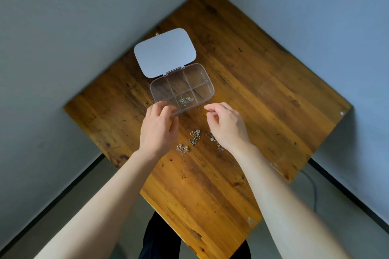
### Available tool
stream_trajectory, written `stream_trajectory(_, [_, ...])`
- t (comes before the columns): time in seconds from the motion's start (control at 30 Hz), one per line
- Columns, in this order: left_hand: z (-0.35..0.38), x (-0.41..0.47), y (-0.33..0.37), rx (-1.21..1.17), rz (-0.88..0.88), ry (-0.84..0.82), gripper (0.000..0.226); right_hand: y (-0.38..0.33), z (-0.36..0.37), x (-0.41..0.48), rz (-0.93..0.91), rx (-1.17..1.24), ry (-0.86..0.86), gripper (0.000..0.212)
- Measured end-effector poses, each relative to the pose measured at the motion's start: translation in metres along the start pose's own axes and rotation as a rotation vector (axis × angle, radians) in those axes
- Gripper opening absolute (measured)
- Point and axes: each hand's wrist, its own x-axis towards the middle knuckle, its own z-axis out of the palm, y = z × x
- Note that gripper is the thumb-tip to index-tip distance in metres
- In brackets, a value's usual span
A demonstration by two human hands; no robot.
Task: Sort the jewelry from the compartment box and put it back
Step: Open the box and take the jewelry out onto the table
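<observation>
A clear compartment box [205,79] lies open on the wooden table, its white lid [165,52] folded back. One silver chain [185,100] rests in the near middle compartment; the other compartments look bare. My left hand [159,130] touches the box's near left corner with its fingertips. My right hand [226,125] hovers just right of the box's near edge, fingers loosely curled, nothing seen in them. Three jewelry pieces lie on the table below the hands: a pinkish chain [182,148], a silver chain [195,137], and a chain with a pale stone [212,139] partly under my right wrist.
The wooden table [263,94] stands in a room corner with grey walls on both sides. Its near corner points toward my dark-clothed legs [155,242]. A cable [313,193] runs along the floor at the right.
</observation>
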Motion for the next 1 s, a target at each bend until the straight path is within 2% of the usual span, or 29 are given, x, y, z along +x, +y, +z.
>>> stream_trajectory(0.07, [0.000, 0.007, -0.009, 0.154, -0.037, -0.123, 0.037, -0.012, 0.006, 0.012, -0.123, -0.066, -0.048, 0.029])
stream_trajectory(0.13, [0.002, 0.010, -0.019, 0.205, -0.071, -0.198, 0.040, -0.021, 0.014, 0.027, -0.210, -0.135, -0.102, 0.032])
stream_trajectory(0.3, [0.018, 0.007, -0.031, 0.133, -0.069, -0.155, 0.022, -0.032, 0.032, 0.063, -0.345, -0.436, -0.243, 0.045])
stream_trajectory(0.43, [0.025, 0.010, -0.029, 0.122, -0.102, -0.168, 0.024, -0.035, 0.042, 0.075, -0.420, -0.697, -0.290, 0.051])
stream_trajectory(0.5, [0.027, 0.010, -0.030, 0.131, -0.104, -0.176, 0.028, -0.037, 0.044, 0.074, -0.458, -0.777, -0.301, 0.048])
stream_trajectory(0.67, [0.030, 0.010, -0.034, 0.127, -0.095, -0.183, 0.030, -0.037, 0.037, 0.074, -0.487, -0.741, -0.359, 0.032])
stream_trajectory(0.8, [0.033, 0.011, -0.036, 0.132, -0.097, -0.184, 0.031, -0.038, 0.034, 0.085, -0.416, -0.697, -0.393, 0.022])
stream_trajectory(0.9, [0.032, 0.012, -0.036, 0.129, -0.095, -0.189, 0.029, -0.041, 0.036, 0.091, -0.406, -0.701, -0.416, 0.023])
stream_trajectory(1.0, [0.029, 0.012, -0.035, 0.131, -0.089, -0.197, 0.029, -0.043, 0.041, 0.094, -0.423, -0.741, -0.429, 0.031])
